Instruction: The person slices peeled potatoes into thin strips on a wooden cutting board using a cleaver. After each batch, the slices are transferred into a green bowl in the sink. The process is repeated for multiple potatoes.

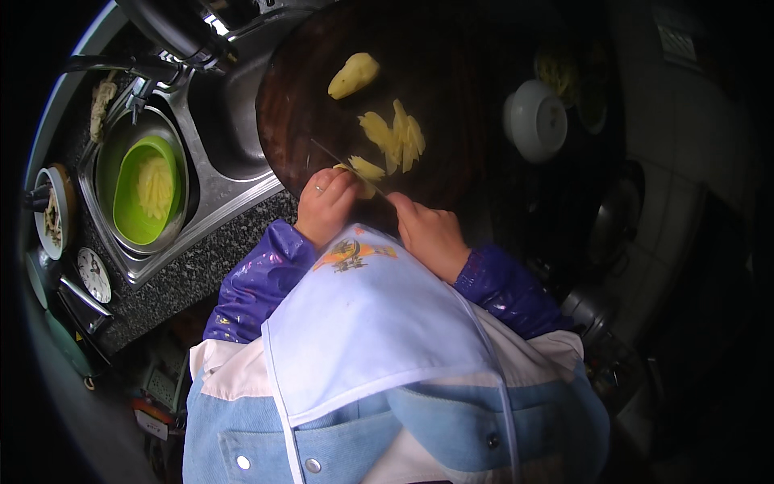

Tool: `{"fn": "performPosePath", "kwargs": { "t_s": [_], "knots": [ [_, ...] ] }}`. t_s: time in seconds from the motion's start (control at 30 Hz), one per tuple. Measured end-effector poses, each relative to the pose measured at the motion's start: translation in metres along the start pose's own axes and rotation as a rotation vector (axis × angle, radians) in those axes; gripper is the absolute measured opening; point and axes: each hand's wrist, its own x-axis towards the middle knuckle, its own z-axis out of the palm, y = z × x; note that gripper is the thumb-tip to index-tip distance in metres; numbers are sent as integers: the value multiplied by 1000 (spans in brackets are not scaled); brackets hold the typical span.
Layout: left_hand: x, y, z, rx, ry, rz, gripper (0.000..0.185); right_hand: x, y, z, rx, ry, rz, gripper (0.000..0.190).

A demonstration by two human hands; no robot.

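Note:
My right hand (pixel 430 233) grips a kitchen knife (pixel 351 169), its handle hidden in my fist, its thin blade running up and left past my left fingers. Curled fingers of my left hand (pixel 326 202) press on a piece of peeled potato (pixel 364 190) on the dark round cutting board (pixel 290 115). A few potato slices (pixel 367 168) lie just beyond the blade. Farther up is a loose pile of cut potato slices (pixel 396 136), and above it one whole peeled potato (pixel 354 75).
Left of the board is a steel sink (pixel 227 121) with a faucet. Its left basin holds a metal bowl and a green plastic basket (pixel 127 199) of cut potato. White bowls (pixel 541 121) stand to the right, near a dim plate of food. A stove area with a pan is at far right.

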Motion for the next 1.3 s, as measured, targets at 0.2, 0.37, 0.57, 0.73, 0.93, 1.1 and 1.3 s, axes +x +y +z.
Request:
{"fn": "performPosePath", "kwargs": {
  "t_s": [0.2, 0.37, 0.57, 0.73, 0.93, 1.1, 1.3],
  "knots": [
    [-1, 0, 1, 2, 1, 4, 28, 8, 3, 6, 17, -27, 9, 33],
    [-2, 2, -1, 17, -15, -9, 28, -3, -3, 1, -11, -1, -11, 33],
    [-2, 0, -2, -4, -13, -17, 28, 17, 2, 13, 3, 25, -33, 32],
    [1, 1, -1, 3, 9, -13, 28, 2, -2, -3, -10, -21, -22, 29],
    [1, 2, -1, -9, 10, -22, 28, 19, 0, 15, 5, 46, -49, 31],
    [-1, 1, 0, 15, 13, -8, 26, 3, -1, -2, 29, -11, -28, 30],
    [-1, 2, -1, 6, -3, -27, 24, 19, -1, 15, 19, 37, -52, 31]
  ]
}}
